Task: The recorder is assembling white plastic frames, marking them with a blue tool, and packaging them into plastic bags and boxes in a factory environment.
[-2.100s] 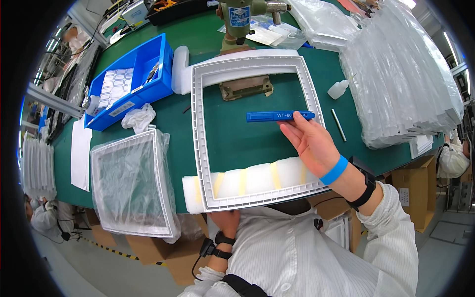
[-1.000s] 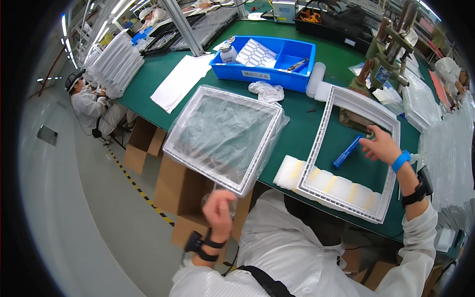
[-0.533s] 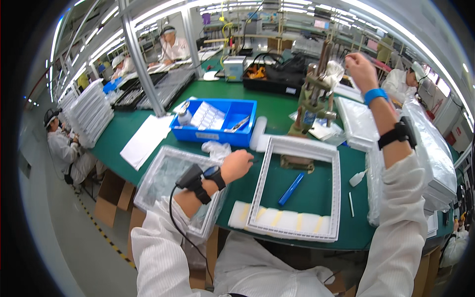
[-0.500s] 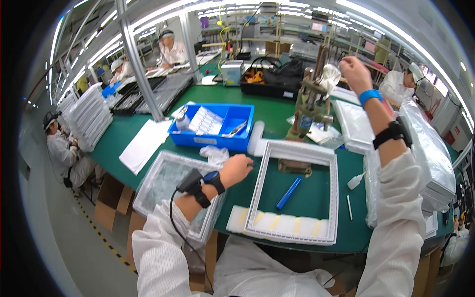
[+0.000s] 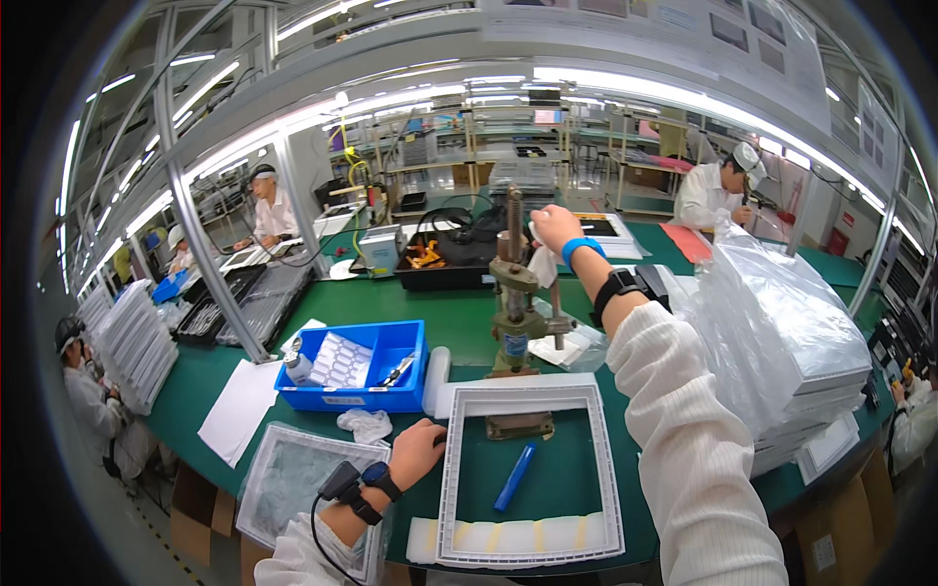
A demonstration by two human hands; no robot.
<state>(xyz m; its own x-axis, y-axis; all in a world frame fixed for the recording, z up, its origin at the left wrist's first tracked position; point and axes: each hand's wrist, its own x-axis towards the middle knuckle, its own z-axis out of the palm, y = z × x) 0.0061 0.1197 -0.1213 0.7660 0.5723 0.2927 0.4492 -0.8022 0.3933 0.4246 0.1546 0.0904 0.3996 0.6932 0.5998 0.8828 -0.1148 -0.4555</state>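
Observation:
My right hand [image 5: 557, 230] is closed at the upper lever end of a green-grey bench press [image 5: 515, 322]; a white wrapping [image 5: 543, 266] hangs just below the fingers, which hide the grip. Under the press's ram lies a white rectangular frame [image 5: 448, 488], with a blue pen-shaped tool [image 5: 515, 477] inside its opening. Beside the frame's left edge, my left hand [image 5: 418, 452] has its fingers curled together, and I cannot see what is between them. A plastic-covered frame [image 5: 269, 488] lies under my left forearm.
A blue divided bin [image 5: 342, 398] holds a small bottle, a white sheet and a metal tool. Wrapped panels [image 5: 782, 342] are stacked at the right. A black tray [image 5: 440, 275] stands behind the press. White paper [image 5: 237, 410] lies left. Other people sit at surrounding benches.
The view has tilted up and turned right. My right hand has come closer to the white wrapping on the press lever. My left hand remains near the frame's left edge.

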